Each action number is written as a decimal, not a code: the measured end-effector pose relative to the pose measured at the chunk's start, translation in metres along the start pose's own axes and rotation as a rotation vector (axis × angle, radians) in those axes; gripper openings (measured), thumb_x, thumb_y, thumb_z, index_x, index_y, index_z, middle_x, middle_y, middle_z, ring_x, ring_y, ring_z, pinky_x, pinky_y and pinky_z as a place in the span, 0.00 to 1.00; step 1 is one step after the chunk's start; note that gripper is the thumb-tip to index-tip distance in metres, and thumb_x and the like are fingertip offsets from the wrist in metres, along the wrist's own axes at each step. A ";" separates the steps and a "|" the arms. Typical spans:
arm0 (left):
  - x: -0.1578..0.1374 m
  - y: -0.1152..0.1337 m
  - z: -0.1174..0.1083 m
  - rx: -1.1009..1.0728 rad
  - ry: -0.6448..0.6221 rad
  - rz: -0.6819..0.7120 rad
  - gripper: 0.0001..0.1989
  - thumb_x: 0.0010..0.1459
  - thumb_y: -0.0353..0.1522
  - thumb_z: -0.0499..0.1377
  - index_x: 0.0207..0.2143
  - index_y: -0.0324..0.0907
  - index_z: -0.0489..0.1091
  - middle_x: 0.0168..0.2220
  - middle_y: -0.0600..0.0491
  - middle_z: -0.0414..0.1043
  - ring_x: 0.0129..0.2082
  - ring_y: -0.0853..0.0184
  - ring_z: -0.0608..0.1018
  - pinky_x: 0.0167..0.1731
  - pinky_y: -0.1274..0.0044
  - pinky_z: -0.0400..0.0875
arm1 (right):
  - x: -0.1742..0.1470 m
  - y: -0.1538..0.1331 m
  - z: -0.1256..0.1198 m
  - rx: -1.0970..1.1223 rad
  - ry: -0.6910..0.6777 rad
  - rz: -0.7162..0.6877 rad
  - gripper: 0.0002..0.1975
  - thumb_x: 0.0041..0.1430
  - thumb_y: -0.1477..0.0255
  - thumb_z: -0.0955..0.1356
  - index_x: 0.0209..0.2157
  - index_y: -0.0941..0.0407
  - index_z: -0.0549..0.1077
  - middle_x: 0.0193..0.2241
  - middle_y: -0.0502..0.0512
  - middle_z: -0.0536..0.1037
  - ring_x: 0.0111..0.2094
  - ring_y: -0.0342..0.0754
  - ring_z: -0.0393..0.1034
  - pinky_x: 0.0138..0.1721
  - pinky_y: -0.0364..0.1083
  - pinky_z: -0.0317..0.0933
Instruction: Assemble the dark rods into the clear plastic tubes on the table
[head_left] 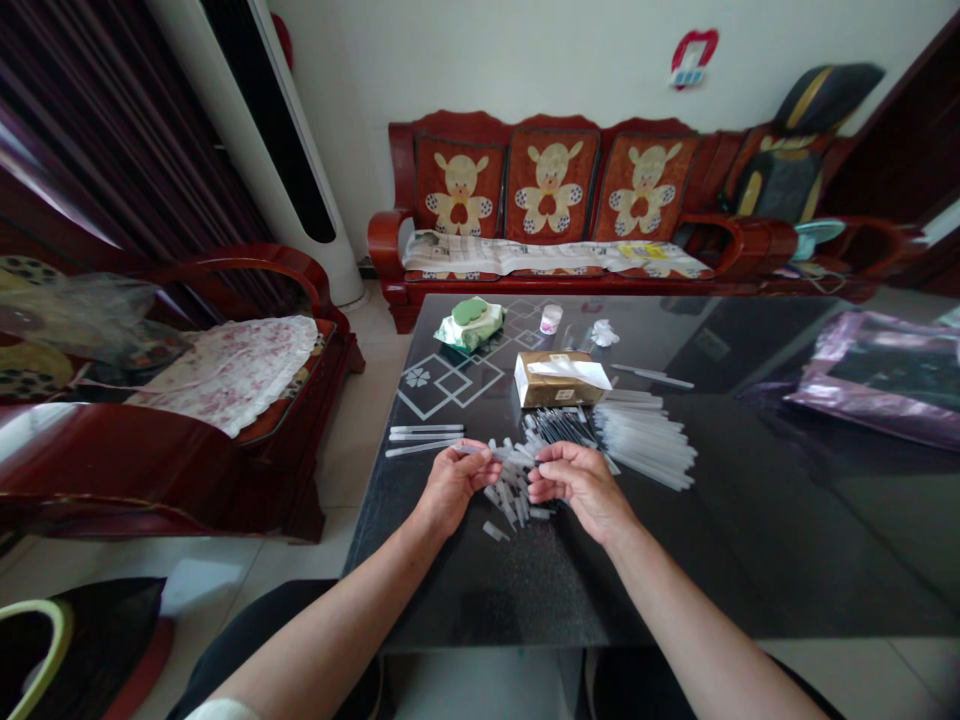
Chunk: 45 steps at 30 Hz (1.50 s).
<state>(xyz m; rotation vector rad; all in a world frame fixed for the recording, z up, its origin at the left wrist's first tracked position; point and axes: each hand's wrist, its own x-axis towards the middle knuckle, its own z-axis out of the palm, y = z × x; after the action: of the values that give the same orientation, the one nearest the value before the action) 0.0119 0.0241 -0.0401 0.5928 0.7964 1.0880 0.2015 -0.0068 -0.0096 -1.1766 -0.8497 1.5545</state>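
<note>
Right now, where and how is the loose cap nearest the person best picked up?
Probably a pinch across its narrow middle, coming down from above on the near side. The cap is short and slim and lies on its side on the table, slightly apart from the pile, which is on its far side.

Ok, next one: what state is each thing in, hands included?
Left hand: pinching a slim tube
Right hand: fingertips close together; grip unclear
Short pale pieces: loosely heaped
Three pale sticks: lying side by side
Long translucent tubes: bunched
Tissue box: open, tissue showing
Wipes pack: green lid down
Newspapers: spread over the bench seat
</note>
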 end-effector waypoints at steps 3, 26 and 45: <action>0.000 0.000 0.000 0.008 0.001 0.008 0.13 0.44 0.31 0.69 0.30 0.36 0.70 0.24 0.52 0.75 0.24 0.71 0.78 0.28 0.81 0.74 | 0.000 0.000 0.000 -0.015 0.004 -0.002 0.12 0.43 0.71 0.73 0.31 0.60 0.70 0.23 0.56 0.79 0.21 0.48 0.75 0.26 0.47 0.71; 0.000 -0.001 0.001 0.038 -0.003 0.069 0.15 0.43 0.33 0.71 0.30 0.36 0.70 0.24 0.51 0.75 0.26 0.69 0.78 0.30 0.79 0.74 | 0.001 0.003 -0.002 -0.278 0.004 -0.036 0.19 0.48 0.59 0.72 0.34 0.59 0.69 0.20 0.51 0.76 0.16 0.44 0.71 0.17 0.42 0.66; 0.000 -0.003 -0.001 0.043 -0.018 0.060 0.15 0.44 0.32 0.70 0.31 0.37 0.69 0.25 0.52 0.75 0.26 0.69 0.78 0.30 0.79 0.74 | 0.000 0.001 -0.005 -0.345 -0.030 -0.032 0.16 0.51 0.59 0.70 0.32 0.59 0.69 0.18 0.50 0.75 0.14 0.43 0.69 0.15 0.40 0.63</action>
<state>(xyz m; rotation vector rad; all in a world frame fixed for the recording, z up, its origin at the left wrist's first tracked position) 0.0125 0.0230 -0.0436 0.6655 0.7930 1.1208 0.2054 -0.0069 -0.0121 -1.3769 -1.1847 1.4393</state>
